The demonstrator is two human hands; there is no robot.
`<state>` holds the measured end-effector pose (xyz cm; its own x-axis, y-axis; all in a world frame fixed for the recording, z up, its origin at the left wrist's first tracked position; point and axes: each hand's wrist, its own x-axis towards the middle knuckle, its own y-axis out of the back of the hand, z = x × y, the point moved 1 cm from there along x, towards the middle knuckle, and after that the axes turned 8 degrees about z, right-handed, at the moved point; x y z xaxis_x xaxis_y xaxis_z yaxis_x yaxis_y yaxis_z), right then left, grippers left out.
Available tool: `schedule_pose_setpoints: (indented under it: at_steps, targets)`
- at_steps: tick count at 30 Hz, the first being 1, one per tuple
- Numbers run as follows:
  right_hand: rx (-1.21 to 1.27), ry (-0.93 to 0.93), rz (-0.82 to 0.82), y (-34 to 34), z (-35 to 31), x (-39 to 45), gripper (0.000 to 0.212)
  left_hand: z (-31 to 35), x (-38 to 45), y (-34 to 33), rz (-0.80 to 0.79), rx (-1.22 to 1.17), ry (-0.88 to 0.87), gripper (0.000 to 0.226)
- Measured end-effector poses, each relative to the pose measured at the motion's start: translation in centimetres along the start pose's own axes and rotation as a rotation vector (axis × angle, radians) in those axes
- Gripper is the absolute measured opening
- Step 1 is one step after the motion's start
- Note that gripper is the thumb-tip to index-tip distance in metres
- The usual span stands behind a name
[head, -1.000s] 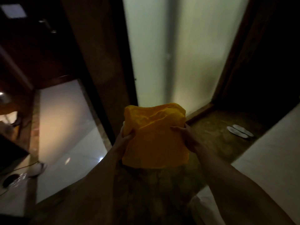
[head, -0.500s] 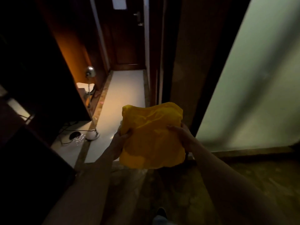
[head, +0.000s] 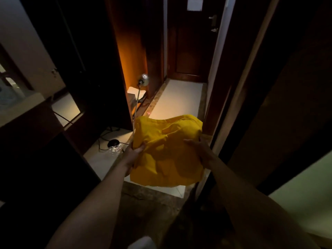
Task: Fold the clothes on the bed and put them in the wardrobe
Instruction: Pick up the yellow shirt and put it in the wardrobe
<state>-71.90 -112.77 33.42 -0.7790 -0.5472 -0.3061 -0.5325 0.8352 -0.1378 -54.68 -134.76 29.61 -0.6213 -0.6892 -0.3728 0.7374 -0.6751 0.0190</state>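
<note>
A folded yellow garment (head: 168, 151) is held out in front of me at chest height, flat side up. My left hand (head: 133, 154) grips its left edge, thumb on top and fingers hidden under the cloth. My right hand (head: 199, 150) grips the right edge the same way, thumb lying across the top. A dark wooden wardrobe (head: 100, 69) stands ahead on the left, with an orange-lit opening (head: 131, 56) on its far side. The bed is out of view.
A narrow corridor with a pale floor (head: 177, 101) runs ahead to a dark wooden door (head: 190, 42). A floor lamp (head: 142, 82) stands by the wardrobe's corner, with cables and a black round object (head: 113, 142) on the floor. A frosted glass panel (head: 305, 203) is at lower right.
My view has swung left, from the frosted glass panel to the corridor and the wardrobe. Both hands keep the same hold on the yellow garment.
</note>
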Motion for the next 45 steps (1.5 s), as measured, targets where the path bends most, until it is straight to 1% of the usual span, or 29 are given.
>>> schedule_pose_setpoints:
  at_steps: [2, 5, 6, 8, 10, 11, 16, 18, 20, 23, 27, 32, 34, 35, 36, 37, 39, 40, 42, 45]
  targets:
    - [-0.022, -0.004, 0.012, -0.7, -0.8, 3.2, 0.05, 1.5, 1.9, -0.1, 0.009, -0.007, -0.019, 0.099]
    - [-0.058, -0.028, 0.006, -1.8, -1.8, 7.9, 0.054, 3.2, 5.6, -0.2, 0.004, 0.003, -0.035, 0.076]
    - [-0.066, -0.028, -0.014, -2.2, -2.0, 9.5, 0.054, 3.6, 7.2, -0.1, 0.016, 0.012, -0.03, 0.073]
    - [-0.065, -0.026, -0.027, -3.1, -2.2, 12.9, 0.06, 4.4, 10.6, 0.2, 0.039, 0.026, -0.011, 0.077]
    - [-0.064, -0.039, -0.008, -4.1, -2.7, 16.1, 0.068, 5.4, 14.4, 0.4, 0.027, 0.035, -0.006, 0.081]
    - [-0.06, -0.045, 0.003, -4.7, -3.2, 17.6, 0.068, 6.1, 16.4, 0.4, 0.017, 0.038, -0.002, 0.083]
    - [-0.028, -0.066, 0.052, -7.5, -6.0, 25.0, 0.052, 10.6, 26.4, 0.3, -0.049, 0.099, -0.007, 0.086]
    - [-0.041, -0.068, 0.081, -8.4, -7.3, 28.0, 0.05, 12.3, 30.6, 0.2, -0.069, 0.137, -0.016, 0.089]
    - [-0.046, -0.062, 0.117, -9.1, -8.4, 31.1, 0.049, 13.7, 34.6, -0.2, -0.076, 0.168, -0.028, 0.085]
    - [-0.051, -0.063, 0.17, -9.1, -9.6, 35.5, 0.052, 15.7, 38.6, -1.6, -0.118, 0.169, -0.009, 0.071]
    - [-0.024, -0.079, 0.234, -8.0, -10.7, 41.3, 0.072, 17.6, 44.1, -3.7, -0.15, 0.127, 0.015, 0.066]
    - [-0.002, -0.065, 0.284, -5.8, -12.4, 49.6, 0.076, 19.9, 51.2, -7.8, -0.153, 0.11, 0.022, 0.071]
    - [0.006, -0.052, 0.288, -5.0, -13.6, 53.2, 0.089, 21.1, 54.2, -9.2, -0.143, 0.108, 0.04, 0.08]
    - [0.01, -0.051, 0.289, -4.6, -14.2, 55.0, 0.098, 21.8, 55.7, -9.9, -0.133, 0.111, 0.039, 0.082]
    - [0.014, -0.059, 0.291, -4.3, -14.9, 56.8, 0.103, 22.5, 57.2, -10.5, -0.121, 0.11, 0.036, 0.083]
    - [0.023, -0.061, 0.284, -4.1, -15.6, 58.6, 0.1, 23.2, 58.6, -11.2, -0.112, 0.105, 0.032, 0.083]
    - [0.023, -0.066, 0.269, -3.7, -17.6, 62.2, 0.083, 25.2, 61.2, -12.7, -0.089, 0.093, 0.012, 0.08]
    - [0.018, -0.069, 0.259, -3.4, -18.5, 64.2, 0.078, 26.2, 62.5, -13.4, -0.073, 0.083, 0.01, 0.078]
    - [0.003, -0.067, 0.232, -3.0, -20.6, 67.9, 0.078, 27.9, 65.4, -14.9, -0.052, 0.052, 0.001, 0.076]
    - [-0.016, -0.056, 0.196, -3.0, -23.2, 72.8, 0.075, 29.8, 69.4, -16.3, -0.057, 0.025, -0.011, 0.079]
